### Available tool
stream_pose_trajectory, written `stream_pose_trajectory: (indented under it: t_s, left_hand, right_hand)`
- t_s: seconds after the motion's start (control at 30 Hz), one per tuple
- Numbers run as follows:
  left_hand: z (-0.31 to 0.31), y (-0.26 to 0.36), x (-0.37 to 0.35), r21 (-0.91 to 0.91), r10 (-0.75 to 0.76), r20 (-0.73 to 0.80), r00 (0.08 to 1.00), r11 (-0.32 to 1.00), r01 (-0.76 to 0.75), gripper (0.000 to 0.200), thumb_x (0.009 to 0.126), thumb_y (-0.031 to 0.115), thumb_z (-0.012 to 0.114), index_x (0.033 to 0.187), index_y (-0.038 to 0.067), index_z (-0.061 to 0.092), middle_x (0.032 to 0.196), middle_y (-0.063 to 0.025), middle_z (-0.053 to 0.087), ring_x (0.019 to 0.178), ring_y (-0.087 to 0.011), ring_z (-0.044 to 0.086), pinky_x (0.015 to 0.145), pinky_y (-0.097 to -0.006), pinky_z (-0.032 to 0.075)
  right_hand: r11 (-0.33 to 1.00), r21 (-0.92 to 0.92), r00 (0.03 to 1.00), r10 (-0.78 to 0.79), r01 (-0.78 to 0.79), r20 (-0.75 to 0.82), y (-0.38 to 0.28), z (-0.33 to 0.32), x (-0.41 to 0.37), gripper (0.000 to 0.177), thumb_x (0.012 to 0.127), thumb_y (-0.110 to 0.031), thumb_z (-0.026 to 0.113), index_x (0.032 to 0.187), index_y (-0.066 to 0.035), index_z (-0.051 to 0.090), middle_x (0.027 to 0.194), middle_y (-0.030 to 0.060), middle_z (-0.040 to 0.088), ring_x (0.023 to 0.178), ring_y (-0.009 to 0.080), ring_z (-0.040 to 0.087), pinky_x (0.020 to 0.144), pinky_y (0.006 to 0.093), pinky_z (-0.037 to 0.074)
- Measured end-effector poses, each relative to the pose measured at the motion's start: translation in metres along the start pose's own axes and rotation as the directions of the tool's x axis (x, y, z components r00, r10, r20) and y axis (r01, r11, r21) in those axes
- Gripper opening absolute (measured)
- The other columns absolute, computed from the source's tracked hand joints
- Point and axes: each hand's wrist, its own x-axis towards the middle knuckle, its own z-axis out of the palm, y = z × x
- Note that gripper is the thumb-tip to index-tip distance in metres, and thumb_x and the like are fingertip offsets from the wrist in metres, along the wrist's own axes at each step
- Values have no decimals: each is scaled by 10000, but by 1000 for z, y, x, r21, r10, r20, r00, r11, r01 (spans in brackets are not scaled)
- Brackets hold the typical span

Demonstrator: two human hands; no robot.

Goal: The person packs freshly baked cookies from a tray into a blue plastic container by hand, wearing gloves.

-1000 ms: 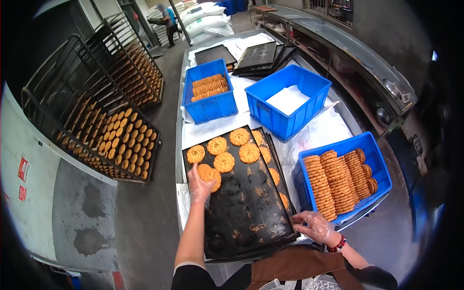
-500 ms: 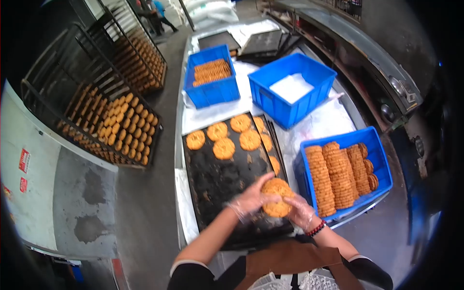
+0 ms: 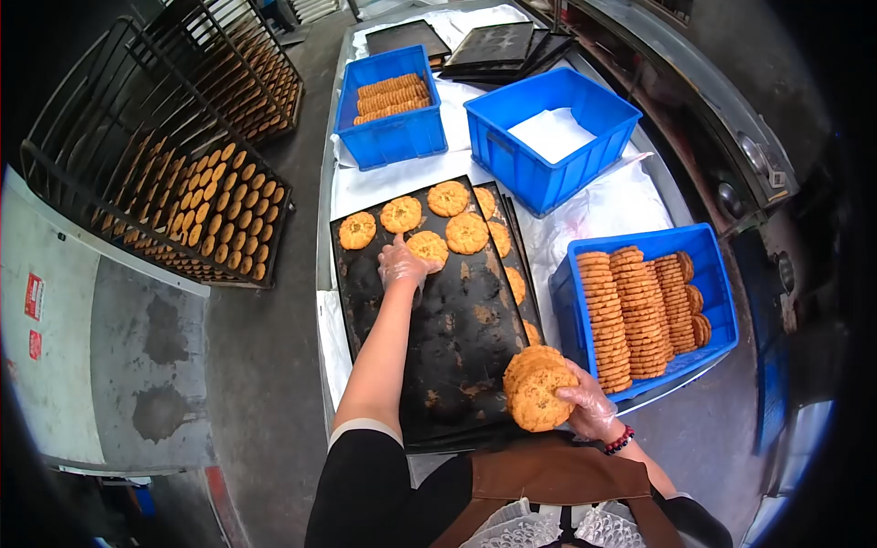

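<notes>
A black baking tray (image 3: 457, 356) lies in front of me with several round cookies along its far part. My left hand (image 3: 404, 267), in a clear glove, reaches over the tray, its fingers at the left edge of a cookie (image 3: 427, 248). Whether they grip it is hard to tell. Near the tray's right front corner, my right hand (image 3: 589, 402), also gloved, holds a small stack of cookies (image 3: 539, 395). Just right of it, a blue crate (image 3: 726, 329) holds several rows of stacked cookies.
Beyond the tray stand a blue crate with cookies (image 3: 393, 142) and another blue crate (image 3: 548, 187) with a white liner. More black trays (image 3: 493, 44) lie at the table's far end. Racks (image 3: 151, 228) loaded with cookies stand on the left.
My left hand has left the cookies near my right hand and moved forward to a cookie on the tray. The stack stays in my right hand. The camera view has shifted slightly.
</notes>
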Motion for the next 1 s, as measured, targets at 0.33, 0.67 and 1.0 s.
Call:
stream_pose_trajectory:
  t_s: [0.33, 0.67, 1.0]
  left_hand:
    - [14, -108, 123, -581, 163, 125, 979, 812, -61, 930, 753, 404, 995, 1492, -55, 664, 1443, -202, 749, 1330, -312, 717, 1145, -402, 548]
    - [-28, -129, 157, -576, -136, -102, 985, 816, 53, 782, 788, 386, 986, 1401, -23, 725, 1589, -254, 603, 1466, -407, 589, 1206, -484, 492]
    - [-12, -104, 138, -488, -173, -209, 962, 871, 50, 1241, 755, 378, 1025, 1733, 57, 331, 1676, -319, 453, 1558, -468, 460, 1304, -488, 406]
  right_hand:
    - [977, -213, 999, 23, -30, -32, -1, 1, 12, 796, 920, -165, 875, 1592, 18, 488, 1498, 133, 656, 1387, 244, 632, 1200, 416, 499]
    - [955, -292, 999, 52, -52, -7, -5, 3, 15, 728, 945, -181, 879, 1546, 10, 516, 1476, 124, 671, 1371, 217, 635, 1188, 385, 499]
    - [759, -649, 998, 59, -52, -11, 0, -13, 16, 775, 916, -218, 926, 1533, -4, 507, 1444, 117, 660, 1369, 199, 619, 1177, 353, 493]
